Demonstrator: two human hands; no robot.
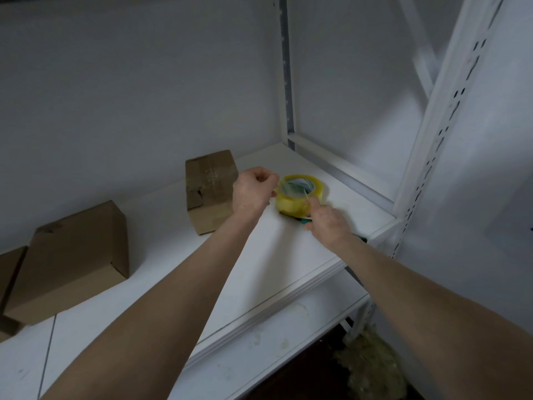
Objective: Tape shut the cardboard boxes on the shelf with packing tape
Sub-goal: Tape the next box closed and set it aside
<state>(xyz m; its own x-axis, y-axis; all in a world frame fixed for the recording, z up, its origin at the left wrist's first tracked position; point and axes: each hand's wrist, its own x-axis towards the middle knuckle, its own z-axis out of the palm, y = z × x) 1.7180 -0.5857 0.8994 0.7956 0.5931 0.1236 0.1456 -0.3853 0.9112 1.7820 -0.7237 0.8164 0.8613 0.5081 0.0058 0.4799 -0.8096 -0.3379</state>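
Yellow tape (pixel 301 194) lies flat on the white shelf (pixel 277 264), towards its right end, with both hands on it. The left hand (pixel 253 192) is curled, thumb and forefinger pinching at the roll's left rim, where a clear strip seems to lift off. The right hand (pixel 326 219) reaches in from the near right, its forefinger touching the roll's near side. A green tool (pixel 302 222) shows from under this hand and again by the wrist. I cannot tell whether the hand grips it or only lies over it.

Just left of the left hand stands a box (pixel 209 189), its top already shiny with tape. A larger box (pixel 78 255) sits well apart to the left, and a third (pixel 11 272) is cut off by the frame edge beside it. A lower shelf (pixel 259 345) shows beneath.
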